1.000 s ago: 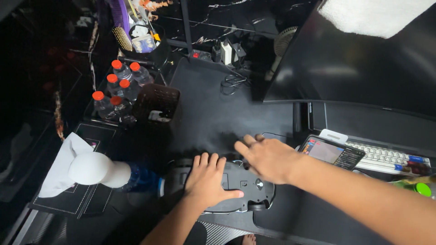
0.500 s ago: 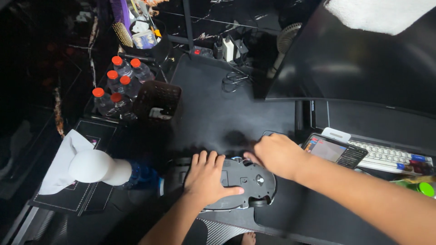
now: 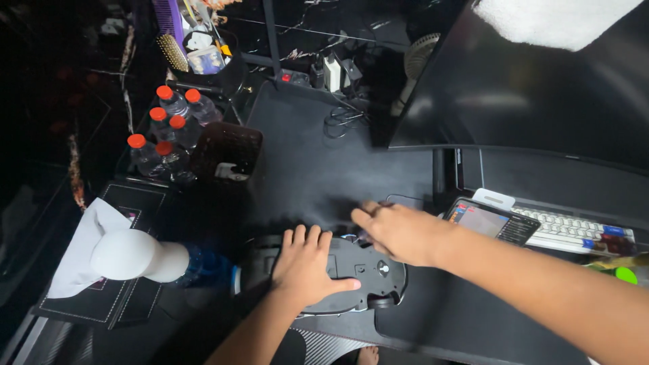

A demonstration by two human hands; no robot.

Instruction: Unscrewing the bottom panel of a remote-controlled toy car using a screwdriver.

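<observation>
The left hand (image 3: 304, 267) lay flat, fingers spread, pinning the upturned black device (image 3: 362, 274) at the near edge of the desk mat (image 3: 304, 169) — likely to steady it. The right hand (image 3: 399, 233) reached over its far edge, loosely open, gripping nothing visible — phone (image 3: 490, 223) just beside.

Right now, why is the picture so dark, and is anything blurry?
In the head view, light is dim: the black desk mat and monitor swallow detail, and the left edge is nearly black. The right hand is smeared at the fingertips; the left hand on the dark device looks sharper. The phone screen glows; the white cloth is washed out.
</observation>
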